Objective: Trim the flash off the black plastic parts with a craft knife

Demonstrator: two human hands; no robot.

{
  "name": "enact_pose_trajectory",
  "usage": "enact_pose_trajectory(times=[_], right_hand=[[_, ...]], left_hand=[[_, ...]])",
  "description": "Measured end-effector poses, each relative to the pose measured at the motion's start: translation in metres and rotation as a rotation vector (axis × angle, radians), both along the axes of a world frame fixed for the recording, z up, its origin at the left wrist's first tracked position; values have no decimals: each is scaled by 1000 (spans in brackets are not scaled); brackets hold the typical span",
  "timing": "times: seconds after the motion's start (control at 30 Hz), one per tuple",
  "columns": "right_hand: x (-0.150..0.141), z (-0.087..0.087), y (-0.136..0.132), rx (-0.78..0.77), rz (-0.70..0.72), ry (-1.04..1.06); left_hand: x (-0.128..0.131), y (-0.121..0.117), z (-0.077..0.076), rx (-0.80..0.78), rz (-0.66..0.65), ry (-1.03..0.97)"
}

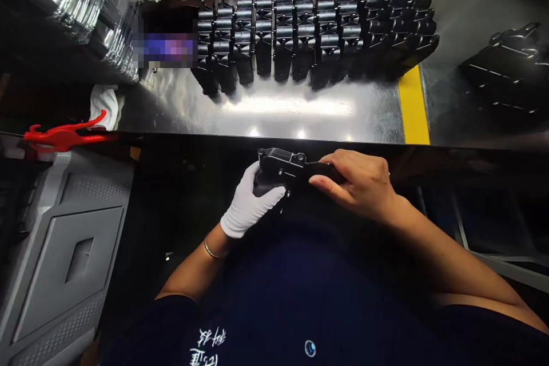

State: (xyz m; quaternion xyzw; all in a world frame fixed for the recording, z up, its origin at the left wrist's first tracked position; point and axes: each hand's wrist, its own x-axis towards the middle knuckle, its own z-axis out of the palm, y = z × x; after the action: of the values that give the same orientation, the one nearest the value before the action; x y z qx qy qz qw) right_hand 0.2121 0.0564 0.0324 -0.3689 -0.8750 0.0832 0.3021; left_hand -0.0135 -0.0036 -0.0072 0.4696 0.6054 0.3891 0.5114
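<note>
In a white glove, my left hand [253, 203] grips a black moulded plastic part [281, 167] by its left side, fingers and thumb wrapped round it. The part has small round bosses and pins, and is held in front of my body just below the bench edge. My bare right hand [358, 183] is closed on a dark slim piece [319, 170] at the part's right end. Whether this piece is a separate tool or belongs to the part, I cannot tell.
Several rows of similar black parts [283, 34] stand on the shiny bench [274, 111]. More black parts [510, 68] lie beyond the yellow strip [414, 106]. Plastic-wrapped stacks [81, 6], a white cloth [104, 106], a red clip-like object [64, 136] and a grey crate [71, 263] are left.
</note>
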Motion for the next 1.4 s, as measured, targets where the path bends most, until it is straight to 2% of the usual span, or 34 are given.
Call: enact_pose_trajectory(times=[0.13, 0.33, 0.47, 0.6, 0.7, 0.8, 0.9, 1.0, 1.2, 1.3, 1.4], right_hand=[[1, 0, -2, 29, 2, -154], [3, 5, -3, 37, 156, -121], [3, 8, -2, 24, 178, -144], [3, 11, -3, 13, 277, -155], [4, 12, -3, 82, 264, -144], [6, 12, -2, 53, 264, -153], [6, 11, -1, 32, 312, -149], [6, 10, -2, 8, 286, -143], [4, 7, -6, 6, 311, -102], [9, 6, -8, -124, 277, -13], [15, 4, -10, -205, 183, 18]], left_hand=[[-3, -11, -14, 186, -32, 106], [-10, -16, -25, 312, -84, 194], [-13, -15, -28, 290, -152, 136], [-14, -15, -29, 267, -191, 109], [-13, -15, -28, 217, -210, 70], [-12, -15, -26, 129, -230, 12], [-11, -14, -23, 64, -233, -26], [-10, -13, -19, 34, -231, -30], [-6, -9, -6, -83, -156, -90], [-4, -9, -4, -66, -85, -157], [-7, -9, -1, 62, -77, -51]])
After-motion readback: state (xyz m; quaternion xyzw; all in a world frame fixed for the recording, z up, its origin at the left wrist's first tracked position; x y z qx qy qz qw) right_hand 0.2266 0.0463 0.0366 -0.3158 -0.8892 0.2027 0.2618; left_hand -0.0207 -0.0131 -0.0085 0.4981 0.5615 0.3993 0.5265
